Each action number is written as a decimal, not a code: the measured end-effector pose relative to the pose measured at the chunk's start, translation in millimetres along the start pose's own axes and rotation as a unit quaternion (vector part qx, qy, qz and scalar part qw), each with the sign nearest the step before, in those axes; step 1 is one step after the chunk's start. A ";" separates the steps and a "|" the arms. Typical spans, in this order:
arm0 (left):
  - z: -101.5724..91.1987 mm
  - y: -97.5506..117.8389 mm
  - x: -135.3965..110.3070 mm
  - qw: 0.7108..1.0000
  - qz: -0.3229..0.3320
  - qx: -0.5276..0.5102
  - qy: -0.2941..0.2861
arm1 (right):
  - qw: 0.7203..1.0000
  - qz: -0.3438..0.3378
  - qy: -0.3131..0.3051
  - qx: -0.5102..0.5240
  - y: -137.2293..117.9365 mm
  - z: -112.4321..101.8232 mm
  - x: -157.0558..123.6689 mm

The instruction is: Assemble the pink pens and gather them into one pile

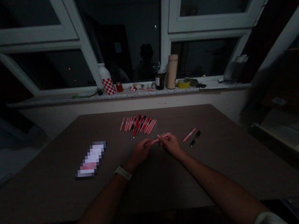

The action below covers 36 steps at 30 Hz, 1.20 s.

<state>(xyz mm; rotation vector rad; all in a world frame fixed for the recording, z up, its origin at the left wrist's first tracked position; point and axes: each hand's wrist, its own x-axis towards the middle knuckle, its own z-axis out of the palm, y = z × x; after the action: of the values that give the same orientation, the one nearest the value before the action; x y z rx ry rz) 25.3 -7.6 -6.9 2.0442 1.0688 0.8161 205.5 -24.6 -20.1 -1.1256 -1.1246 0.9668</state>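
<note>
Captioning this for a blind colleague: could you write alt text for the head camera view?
A person's left hand and right hand hold a slim pink pen over a dark brown table, near a heap of pink and red pens. A lone pink pen and slim black pen lie to the right.

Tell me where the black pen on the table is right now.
In the head view, the black pen lies on the brown tabletop to the right of the person's right hand, beside a loose pink pen.
</note>
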 end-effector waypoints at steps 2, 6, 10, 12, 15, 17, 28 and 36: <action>-0.6 0.0 0.3 1.000 -0.003 0.009 -0.012 | 1.000 0.002 -0.004 0.004 -0.7 -0.3 -1.1; -1.4 -1.3 1.4 0.999 -0.011 0.005 -0.039 | 1.000 0.003 -0.014 0.016 -1.4 0.5 -2.1; -1.6 -4.4 1.1 0.998 -0.018 -0.008 -0.054 | 0.999 -0.004 -0.031 0.028 1.4 0.6 -0.7; -1.6 -5.3 0.3 0.998 -0.022 -0.019 -0.061 | 0.998 -0.001 -0.043 0.042 3.2 -0.2 0.1; -1.6 -4.6 -1.3 0.996 -0.034 -0.040 -0.066 | 0.996 0.014 -0.069 0.064 3.6 -2.0 0.2; -1.5 -3.1 -2.0 0.995 -0.053 -0.047 -0.067 | 0.993 0.032 -0.081 0.084 2.2 -2.7 -0.6; 1.9 0.8 0.2 0.999 -0.012 -0.030 0.002 | 0.989 0.065 -0.058 0.123 -0.8 0.6 -1.2; 2.8 1.4 -0.2 0.999 -0.014 -0.034 -0.002 | 0.987 0.072 -0.057 0.135 -1.8 0.0 -1.3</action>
<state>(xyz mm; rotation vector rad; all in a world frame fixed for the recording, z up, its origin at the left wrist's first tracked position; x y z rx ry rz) 27.9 -9.2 -7.4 1.9699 1.0505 0.8223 205.3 -26.2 -18.6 -0.9491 -0.9787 1.2693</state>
